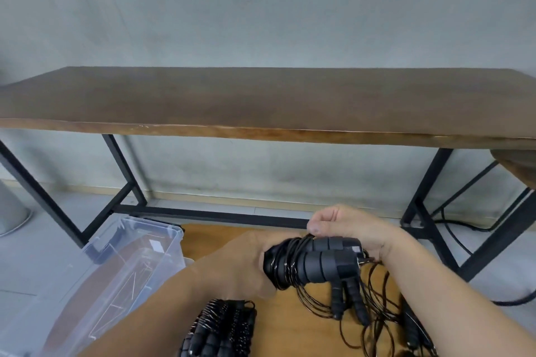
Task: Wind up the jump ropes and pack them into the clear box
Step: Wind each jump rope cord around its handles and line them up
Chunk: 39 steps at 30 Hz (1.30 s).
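Note:
My left hand (246, 266) grips the end of two black jump-rope handles (322, 265) held side by side, with thin black cord coiled round them. My right hand (345, 226) hovers just above the handles and pinches the cord at the coil. Loose black cord (374, 310) trails down to the wooden surface (290, 327). Another pair of handles (348, 298) lies loose below. A wound bundle of ropes (223, 327) lies at the bottom centre. The clear box (121, 264) stands open at the lower left, its inside showing no rope.
A long brown wooden table (261, 101) on black metal legs (121, 171) stands in front against a grey wall. A black cable (458, 238) runs over the floor at the right. A grey rounded base (11, 211) sits at the far left.

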Tool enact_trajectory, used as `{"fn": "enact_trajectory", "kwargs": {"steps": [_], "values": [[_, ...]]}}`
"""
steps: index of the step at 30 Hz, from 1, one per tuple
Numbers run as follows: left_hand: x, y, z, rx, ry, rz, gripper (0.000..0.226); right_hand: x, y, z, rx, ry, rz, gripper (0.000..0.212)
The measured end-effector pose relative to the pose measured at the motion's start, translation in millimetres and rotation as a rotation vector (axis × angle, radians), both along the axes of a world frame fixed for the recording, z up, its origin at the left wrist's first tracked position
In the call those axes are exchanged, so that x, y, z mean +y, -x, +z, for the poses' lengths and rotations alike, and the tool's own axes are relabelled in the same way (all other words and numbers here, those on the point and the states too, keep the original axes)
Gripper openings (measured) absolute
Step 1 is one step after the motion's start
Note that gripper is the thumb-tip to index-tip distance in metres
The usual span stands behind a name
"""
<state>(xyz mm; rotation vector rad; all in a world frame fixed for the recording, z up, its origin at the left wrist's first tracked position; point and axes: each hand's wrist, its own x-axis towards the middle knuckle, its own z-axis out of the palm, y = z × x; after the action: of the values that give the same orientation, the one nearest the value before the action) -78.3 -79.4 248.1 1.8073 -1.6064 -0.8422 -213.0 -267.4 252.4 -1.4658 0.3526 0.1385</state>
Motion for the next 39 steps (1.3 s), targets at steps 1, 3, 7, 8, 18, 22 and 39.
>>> {"fn": "enact_trajectory", "kwargs": {"steps": [1,3,7,8,18,22,39], "values": [[-0.2,-0.2,-1.5,0.023,-0.019,0.024,0.041,2.7,0.7,-9.6,-0.006,-0.082,-0.080,0.016],[-1.6,1.6,-5.0,0.073,-0.027,0.108,0.046,10.0,1.3,-28.3,-0.054,-0.257,-0.210,0.018],[-2.9,11.2,-9.8,0.099,-0.001,0.253,0.062,27.7,1.5,-51.6,-0.176,-0.308,-0.255,0.016],[-4.0,12.1,-12.2,0.092,0.008,0.280,0.062,31.7,2.2,-55.2,-0.183,-0.286,-0.286,0.015],[-32.2,20.9,-35.3,-0.165,-0.088,0.612,0.043,48.6,21.6,-76.3,0.064,-0.103,-0.364,0.031],[-45.2,33.5,-51.7,-0.356,-0.155,0.630,0.029,49.9,26.0,-73.3,0.175,0.203,-0.279,0.033],[-13.8,77.6,-115.4,-0.470,-0.434,0.274,0.069,21.8,57.0,-57.5,0.332,0.845,0.258,0.022]]}}
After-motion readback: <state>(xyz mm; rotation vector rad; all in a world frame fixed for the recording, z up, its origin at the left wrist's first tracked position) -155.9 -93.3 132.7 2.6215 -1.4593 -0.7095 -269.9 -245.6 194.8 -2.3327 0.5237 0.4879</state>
